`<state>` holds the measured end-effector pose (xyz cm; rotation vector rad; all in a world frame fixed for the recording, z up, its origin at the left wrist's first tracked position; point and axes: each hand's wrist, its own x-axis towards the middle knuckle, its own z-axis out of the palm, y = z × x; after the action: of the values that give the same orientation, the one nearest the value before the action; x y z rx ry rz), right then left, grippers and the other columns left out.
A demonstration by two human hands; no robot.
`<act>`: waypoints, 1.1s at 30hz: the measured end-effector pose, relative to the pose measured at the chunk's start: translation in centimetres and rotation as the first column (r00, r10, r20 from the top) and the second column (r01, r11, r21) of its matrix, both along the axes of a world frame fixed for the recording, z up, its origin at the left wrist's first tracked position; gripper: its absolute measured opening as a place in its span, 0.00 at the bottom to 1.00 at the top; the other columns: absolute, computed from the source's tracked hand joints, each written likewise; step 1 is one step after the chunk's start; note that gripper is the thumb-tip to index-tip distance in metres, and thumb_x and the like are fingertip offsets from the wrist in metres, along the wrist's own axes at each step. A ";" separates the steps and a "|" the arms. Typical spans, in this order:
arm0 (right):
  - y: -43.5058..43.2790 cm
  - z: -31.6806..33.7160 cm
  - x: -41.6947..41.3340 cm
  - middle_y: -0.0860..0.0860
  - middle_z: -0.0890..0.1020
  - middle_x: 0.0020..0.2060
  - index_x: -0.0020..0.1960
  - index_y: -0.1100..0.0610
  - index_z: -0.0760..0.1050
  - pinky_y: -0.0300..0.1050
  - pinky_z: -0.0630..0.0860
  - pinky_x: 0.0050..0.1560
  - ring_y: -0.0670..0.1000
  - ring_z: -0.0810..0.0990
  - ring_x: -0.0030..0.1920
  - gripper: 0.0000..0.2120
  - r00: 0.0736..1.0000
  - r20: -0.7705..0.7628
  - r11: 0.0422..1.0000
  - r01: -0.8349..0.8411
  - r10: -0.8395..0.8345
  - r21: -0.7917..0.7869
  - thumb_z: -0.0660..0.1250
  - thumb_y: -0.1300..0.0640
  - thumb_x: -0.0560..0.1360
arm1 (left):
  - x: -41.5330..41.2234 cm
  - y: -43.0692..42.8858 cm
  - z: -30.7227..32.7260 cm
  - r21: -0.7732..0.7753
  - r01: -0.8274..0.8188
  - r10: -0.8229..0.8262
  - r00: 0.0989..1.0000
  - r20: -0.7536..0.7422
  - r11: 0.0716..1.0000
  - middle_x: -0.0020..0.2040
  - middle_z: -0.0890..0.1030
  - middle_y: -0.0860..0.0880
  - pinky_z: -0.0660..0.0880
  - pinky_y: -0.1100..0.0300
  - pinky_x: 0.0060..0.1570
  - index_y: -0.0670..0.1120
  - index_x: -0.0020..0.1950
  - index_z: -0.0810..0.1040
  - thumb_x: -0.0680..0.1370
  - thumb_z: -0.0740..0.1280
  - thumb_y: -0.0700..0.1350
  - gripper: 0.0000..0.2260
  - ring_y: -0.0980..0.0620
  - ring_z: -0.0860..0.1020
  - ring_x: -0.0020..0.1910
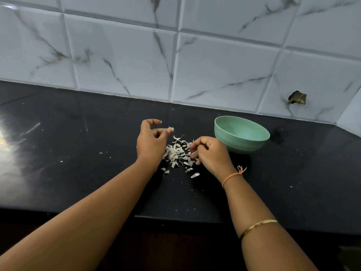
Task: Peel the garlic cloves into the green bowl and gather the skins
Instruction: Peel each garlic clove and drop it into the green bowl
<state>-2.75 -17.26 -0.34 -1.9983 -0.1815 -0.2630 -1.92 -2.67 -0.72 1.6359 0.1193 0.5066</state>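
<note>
A pile of pale garlic skins (176, 153) with a few cloves mixed in lies on the black counter (97, 173) between my hands. My left hand (151, 141) hovers at the pile's left and pinches a small piece of garlic (171, 129) between thumb and finger. On the pile's right edge, my right hand (210, 153) has its fingers curled down into the skins; what it holds is hidden. The green bowl (241, 134) stands just right of and behind my right hand, and its visible inside looks bare.
A white marble-pattern tiled wall (175, 55) rises right behind the counter, with a broken hole (297, 97) at the right. Loose skin bits (195, 175) lie in front of the pile. The counter's front edge (175, 218) runs near my forearms.
</note>
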 end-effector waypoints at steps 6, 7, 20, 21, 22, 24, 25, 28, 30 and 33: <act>-0.3 -0.1 0.5 0.48 0.79 0.33 0.38 0.57 0.79 0.47 0.75 0.35 0.48 0.77 0.33 0.16 0.972 0.212 0.995 0.103 -0.101 0.002 0.56 0.71 0.71 | 0.1 0.0 -0.1 -0.005 -0.006 0.006 1.000 0.010 1.000 0.40 0.82 0.57 0.68 0.64 0.39 0.51 0.56 0.69 0.75 0.70 0.49 0.14 0.61 0.76 0.37; 0.0 -0.1 0.2 0.46 0.79 0.35 0.40 0.57 0.80 0.40 0.74 0.35 0.42 0.76 0.33 0.15 0.970 0.238 0.998 0.059 -0.051 -0.027 0.57 0.71 0.70 | 0.1 0.0 -0.1 -0.005 -0.010 0.010 1.000 0.013 1.000 0.40 0.82 0.57 0.68 0.64 0.38 0.51 0.56 0.69 0.75 0.70 0.49 0.14 0.61 0.76 0.36; 0.7 -0.7 0.4 0.49 0.77 0.59 0.59 0.53 0.77 0.53 0.66 0.63 0.54 0.68 0.62 0.18 0.994 0.112 0.787 0.072 -0.004 -0.612 0.57 0.63 0.75 | 0.1 0.0 -0.1 0.000 -0.007 0.007 0.999 0.032 1.000 0.39 0.81 0.57 0.69 0.63 0.36 0.51 0.57 0.68 0.76 0.70 0.48 0.14 0.61 0.73 0.31; 0.7 -0.6 0.3 0.49 0.77 0.59 0.60 0.53 0.77 0.53 0.67 0.62 0.54 0.68 0.62 0.17 0.990 0.136 0.796 0.099 -0.021 -0.597 0.57 0.62 0.75 | 0.1 0.0 -0.1 -0.001 -0.008 0.008 0.999 0.033 1.000 0.39 0.81 0.57 0.69 0.63 0.38 0.51 0.57 0.69 0.76 0.70 0.48 0.14 0.61 0.74 0.33; 0.7 -0.6 0.3 0.49 0.77 0.59 0.60 0.53 0.76 0.53 0.67 0.62 0.54 0.69 0.61 0.16 0.986 0.164 0.806 0.114 -0.022 -0.580 0.57 0.61 0.75 | 0.1 0.0 -0.1 -0.001 -0.009 0.009 0.999 0.033 1.000 0.39 0.81 0.57 0.69 0.63 0.38 0.51 0.56 0.68 0.76 0.70 0.48 0.14 0.61 0.74 0.33; 1.0 -0.7 0.2 0.49 0.77 0.58 0.61 0.52 0.76 0.52 0.68 0.60 0.55 0.69 0.61 0.16 0.979 0.204 0.814 0.101 0.023 -0.573 0.57 0.60 0.76 | 0.1 0.0 -0.1 -0.004 -0.009 0.009 0.999 0.034 1.000 0.39 0.82 0.56 0.69 0.62 0.35 0.51 0.56 0.68 0.76 0.70 0.48 0.13 0.60 0.74 0.32; 1.2 -0.7 0.2 0.49 0.77 0.59 0.62 0.51 0.75 0.51 0.67 0.60 0.55 0.68 0.61 0.16 0.977 0.204 0.801 0.078 0.056 -0.593 0.57 0.59 0.77 | 0.1 0.0 -0.1 -0.004 -0.008 0.009 0.999 0.035 1.000 0.40 0.82 0.56 0.68 0.63 0.34 0.50 0.56 0.68 0.76 0.70 0.48 0.13 0.59 0.73 0.31; 1.7 -0.8 0.3 0.49 0.75 0.58 0.64 0.47 0.73 0.50 0.64 0.59 0.54 0.66 0.62 0.16 0.981 0.144 0.717 0.010 0.127 -0.697 0.57 0.55 0.78 | 0.1 0.0 -0.1 0.004 -0.008 0.008 0.999 0.035 1.000 0.40 0.82 0.56 0.70 0.68 0.32 0.51 0.56 0.68 0.76 0.70 0.48 0.13 0.60 0.74 0.32; 1.7 -0.9 0.5 0.48 0.74 0.57 0.62 0.46 0.75 0.50 0.64 0.59 0.54 0.66 0.63 0.14 0.984 0.120 0.689 -0.004 0.131 -0.725 0.58 0.55 0.79 | 0.1 0.0 -0.1 0.010 -0.011 0.011 0.999 0.036 1.000 0.40 0.82 0.56 0.68 0.75 0.29 0.51 0.56 0.68 0.76 0.70 0.48 0.14 0.62 0.75 0.32; 1.6 -0.8 0.6 0.47 0.76 0.56 0.57 0.48 0.77 0.50 0.64 0.58 0.54 0.67 0.62 0.11 0.987 0.119 0.724 0.004 0.108 -0.690 0.59 0.55 0.79 | 0.1 0.1 -0.1 0.014 -0.014 0.013 0.999 0.040 1.000 0.39 0.81 0.56 0.68 0.76 0.27 0.51 0.55 0.68 0.75 0.70 0.48 0.14 0.66 0.73 0.27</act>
<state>-2.19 -15.67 -1.16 -2.7176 -0.4950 -0.3453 -1.81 -2.58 -0.83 1.6385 0.0970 0.5513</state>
